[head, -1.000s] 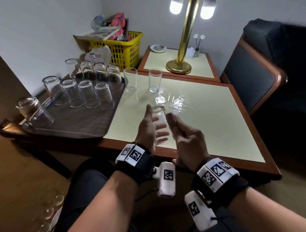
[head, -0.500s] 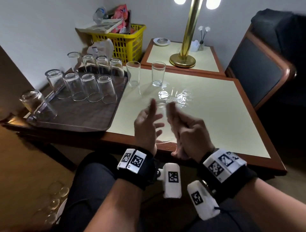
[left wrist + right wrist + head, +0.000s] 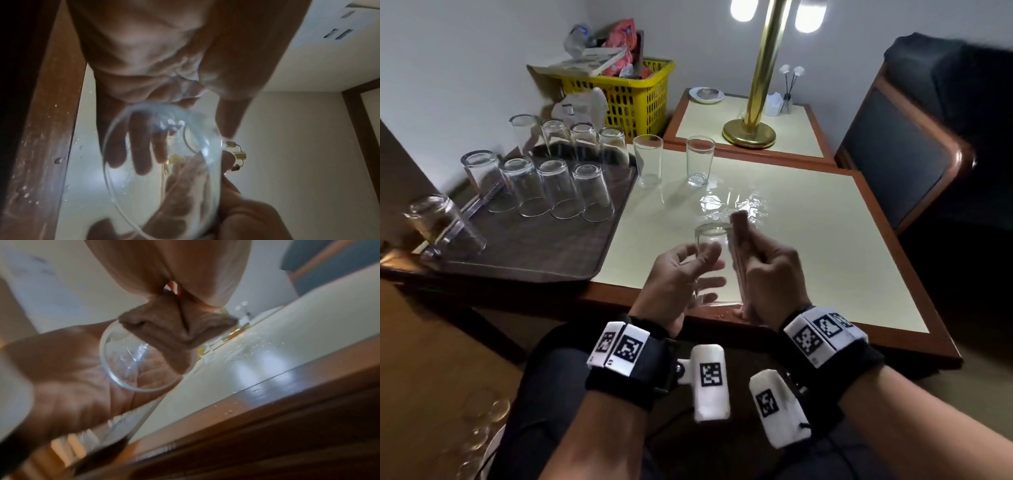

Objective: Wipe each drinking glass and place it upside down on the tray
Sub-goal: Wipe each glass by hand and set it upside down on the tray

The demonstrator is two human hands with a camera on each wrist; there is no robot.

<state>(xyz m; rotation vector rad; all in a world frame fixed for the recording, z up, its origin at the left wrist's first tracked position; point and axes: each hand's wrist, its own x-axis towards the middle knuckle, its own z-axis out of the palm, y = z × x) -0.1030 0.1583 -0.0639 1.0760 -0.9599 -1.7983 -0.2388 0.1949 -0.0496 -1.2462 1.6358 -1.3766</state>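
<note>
A clear drinking glass (image 3: 710, 240) is held over the table's near edge, base pointing away from me and mouth toward me. My left hand (image 3: 705, 269) grips it from the left, thumb across its side; its fingers show through the glass (image 3: 162, 162) in the left wrist view. My right hand (image 3: 753, 260) grips a folded brown cloth (image 3: 739, 240) and presses it against the glass's right side; in the right wrist view the cloth (image 3: 179, 331) lies over the rim of the glass (image 3: 131, 363). The dark tray (image 3: 534, 246) at the left carries several glasses upside down.
Two upright glasses (image 3: 649, 161) (image 3: 700, 161) stand on the table beyond a water puddle (image 3: 732, 205). One glass (image 3: 441, 222) leans at the tray's left end. A brass lamp (image 3: 750, 130) stands on the far side table, a yellow basket (image 3: 633, 96) behind, a chair (image 3: 907, 147) at right.
My left thumb, which pointed up along the glass, now curls across its side. The cloth in my right hand has slid along the glass's right side. Both hands stay over the table edge.
</note>
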